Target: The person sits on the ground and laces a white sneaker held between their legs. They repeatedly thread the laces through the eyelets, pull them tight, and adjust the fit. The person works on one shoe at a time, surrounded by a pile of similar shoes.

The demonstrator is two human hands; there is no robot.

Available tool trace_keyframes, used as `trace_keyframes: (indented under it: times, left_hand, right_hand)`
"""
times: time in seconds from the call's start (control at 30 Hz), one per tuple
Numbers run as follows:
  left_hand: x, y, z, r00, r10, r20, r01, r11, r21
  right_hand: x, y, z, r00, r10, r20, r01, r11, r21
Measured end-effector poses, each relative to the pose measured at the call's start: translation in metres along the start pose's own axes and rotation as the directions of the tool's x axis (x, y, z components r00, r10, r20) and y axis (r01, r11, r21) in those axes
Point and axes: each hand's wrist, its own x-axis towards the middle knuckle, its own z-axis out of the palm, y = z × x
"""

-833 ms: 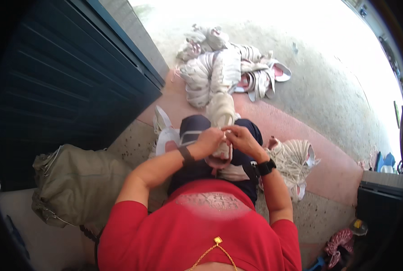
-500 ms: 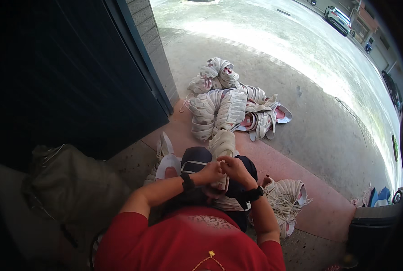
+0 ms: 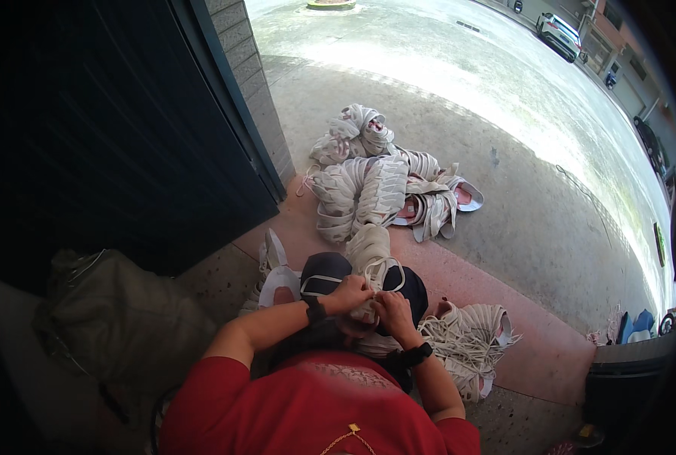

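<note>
Between my knees, in dark trousers, lies a row of nested cream shoe uppers (image 3: 368, 244). A pale shoelace (image 3: 382, 262) stands up from them in a loose loop. My left hand (image 3: 351, 294) pinches at the lacing with closed fingers. Close to its right, my right hand (image 3: 395, 311) is also closed in a pinch on the lace. The fingertips nearly meet over the upper, and the exact eyelet between them is too small to make out. Another strand of lace lies across my left knee.
Ahead on the floor is a pile of nested shoe uppers (image 3: 383, 186). More uppers with many loose laces (image 3: 467, 337) lie by my right leg, and a pink-lined one (image 3: 279, 288) by my left. A greenish sack (image 3: 118, 318) and a dark door (image 3: 118, 129) stand left.
My right hand has moved down and slightly apart from the left. The lace loop now shows above my hands. The whole view has shifted a little.
</note>
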Motion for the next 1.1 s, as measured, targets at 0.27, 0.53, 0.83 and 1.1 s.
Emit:
trace_keyframes:
  times: [0.27,0.53,0.83,1.1]
  left_hand:
    - [0.004,-0.002,-0.007,0.989,0.006,0.149,0.003,0.998,-0.062]
    - [0.01,-0.007,-0.003,0.995,0.068,0.07,-0.073,0.995,0.072]
    - [-0.002,-0.066,-0.235,0.891,-0.36,-0.275,-0.241,0.137,-0.961]
    - [-0.017,-0.038,-0.238,0.883,-0.366,-0.295,0.067,0.72,-0.691]
  right_hand:
    - [0.027,0.017,-0.01,0.913,-0.037,0.406,0.014,0.998,0.059]
    - [0.01,0.04,-0.004,0.902,-0.196,0.384,0.171,0.98,0.098]
    - [-0.241,0.206,-0.216,0.746,0.614,-0.258,0.647,-0.579,0.496]
    - [-0.092,0.105,-0.096,0.798,0.602,0.018,-0.24,0.29,0.926]
